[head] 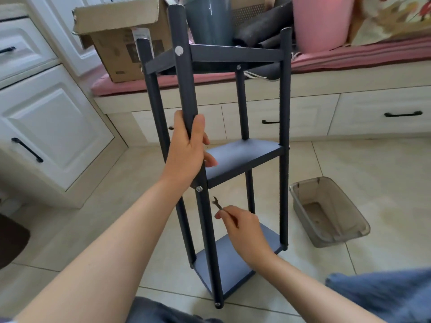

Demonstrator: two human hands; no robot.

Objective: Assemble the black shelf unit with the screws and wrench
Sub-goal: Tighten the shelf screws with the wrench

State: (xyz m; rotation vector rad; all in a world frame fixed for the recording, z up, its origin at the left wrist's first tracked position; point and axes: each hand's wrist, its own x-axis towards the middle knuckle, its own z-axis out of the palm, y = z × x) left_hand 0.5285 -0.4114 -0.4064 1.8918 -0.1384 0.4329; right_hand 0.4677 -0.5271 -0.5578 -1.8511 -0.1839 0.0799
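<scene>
The black shelf unit (245, 157) stands upright on the tiled floor, with three boards between four round posts. My left hand (189, 150) grips the near front post just above the middle board. A silver screw (199, 188) shows in that post right below my wrist. My right hand (242, 226) pinches a small dark wrench (217, 202) by its handle, open jaw up, a little to the right of that screw and not touching it. Another screw head (179, 51) shows at the top board.
A grey plastic tray (331, 238) lies on the floor to the right of the shelf. Behind stands a bench with a pink cushion (349, 57), a cardboard box (121, 43) and a pink bin (321, 22). White cabinets (46, 127) rise at the left.
</scene>
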